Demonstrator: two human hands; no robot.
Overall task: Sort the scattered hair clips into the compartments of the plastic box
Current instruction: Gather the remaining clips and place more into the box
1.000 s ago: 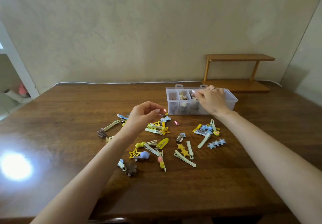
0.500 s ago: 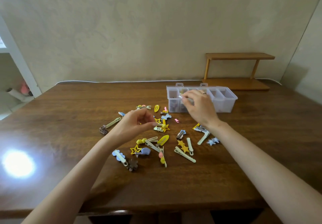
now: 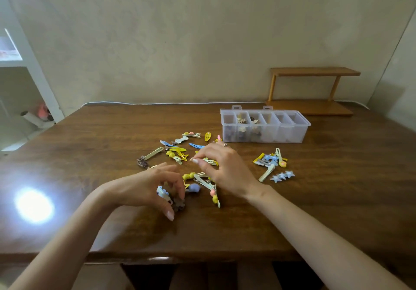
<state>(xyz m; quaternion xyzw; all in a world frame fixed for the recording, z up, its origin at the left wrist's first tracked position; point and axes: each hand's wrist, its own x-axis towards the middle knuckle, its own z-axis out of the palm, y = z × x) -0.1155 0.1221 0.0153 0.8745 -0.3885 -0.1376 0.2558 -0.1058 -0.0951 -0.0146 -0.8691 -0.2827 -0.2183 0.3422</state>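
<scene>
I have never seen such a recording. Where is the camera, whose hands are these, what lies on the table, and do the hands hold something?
There is no machine: one camera, worn on a person's head, looks down at their hands. On the table lie scattered hair clips and a clear plastic box with compartments, some holding clips. The left hand curls over a brown flower clip, the right hand over a pale clip; whether either grip is closed, I cannot tell.
</scene>
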